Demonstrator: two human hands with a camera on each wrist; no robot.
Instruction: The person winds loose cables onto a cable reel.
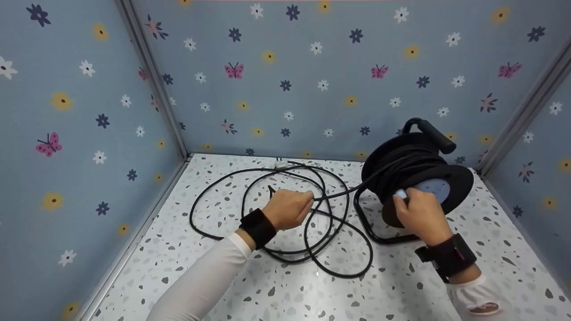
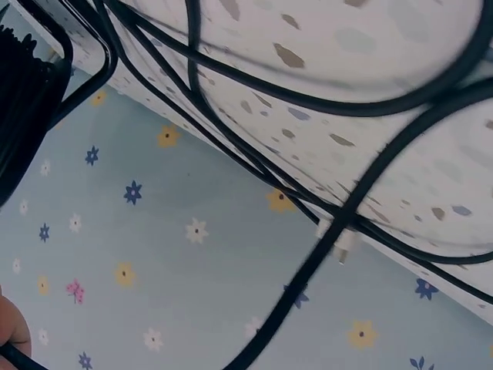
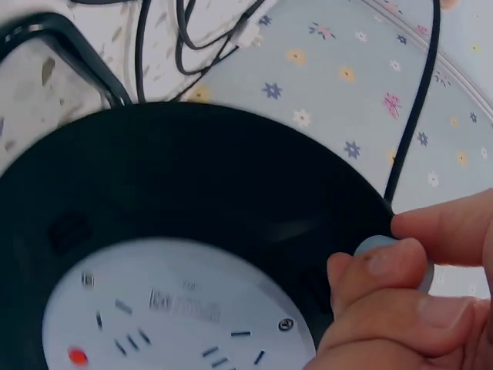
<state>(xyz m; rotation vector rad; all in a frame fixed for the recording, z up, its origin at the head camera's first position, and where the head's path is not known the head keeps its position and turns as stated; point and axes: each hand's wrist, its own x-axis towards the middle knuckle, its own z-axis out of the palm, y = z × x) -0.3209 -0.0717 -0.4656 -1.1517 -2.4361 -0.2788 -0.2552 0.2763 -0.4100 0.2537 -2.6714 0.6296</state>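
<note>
A black cable reel [image 1: 461, 180] with a light blue socket face [image 3: 185, 301] stands on its tube frame at the right. My right hand [image 1: 421, 214] holds the small pale knob [image 3: 373, 245] on the side of the reel, fingers curled round it. My left hand [image 1: 289, 208] grips the black cable [image 1: 339, 194], which runs from the fist to the windings on the drum. In the left wrist view only a bit of that hand shows at the lower left corner, with cable at it.
Loose loops of cable [image 1: 192, 209] lie on the speckled white tabletop [image 1: 178, 267], left of the reel. A white plug [image 1: 282, 164] lies near the back edge. Flower-patterned panels [image 1: 303, 98] close off the back and both sides. The reel's carrying handle [image 1: 437, 136] points up.
</note>
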